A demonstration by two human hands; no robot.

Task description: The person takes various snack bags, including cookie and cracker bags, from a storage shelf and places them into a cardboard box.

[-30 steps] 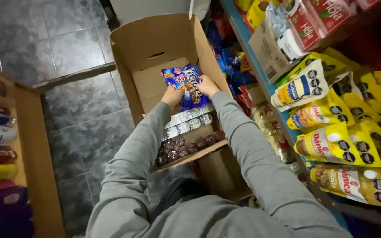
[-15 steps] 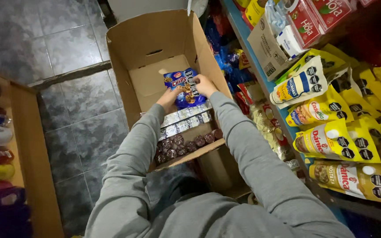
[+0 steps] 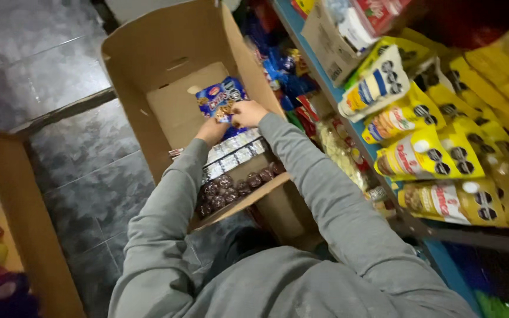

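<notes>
Both my hands reach into an open cardboard box (image 3: 148, 70) on the floor. My left hand (image 3: 212, 131) and my right hand (image 3: 248, 113) together grip a blue snack packet (image 3: 219, 98) held upright above the box's contents. Below it lie rows of silvery wrapped packets (image 3: 237, 154) and dark round-printed packets (image 3: 231, 187) packed at the near end of the box. My grey sleeves cover both arms.
A shelf (image 3: 419, 224) on the right holds yellow bags (image 3: 425, 156), a small carton (image 3: 334, 47) and blue and red packets. A wooden crate (image 3: 25, 224) with colourful packets stands at the left. Grey tiled floor (image 3: 83, 176) lies between them.
My hands have lifted the blue packet slightly and shifted it; the view has swung a little to the left. The box and shelf stay put.
</notes>
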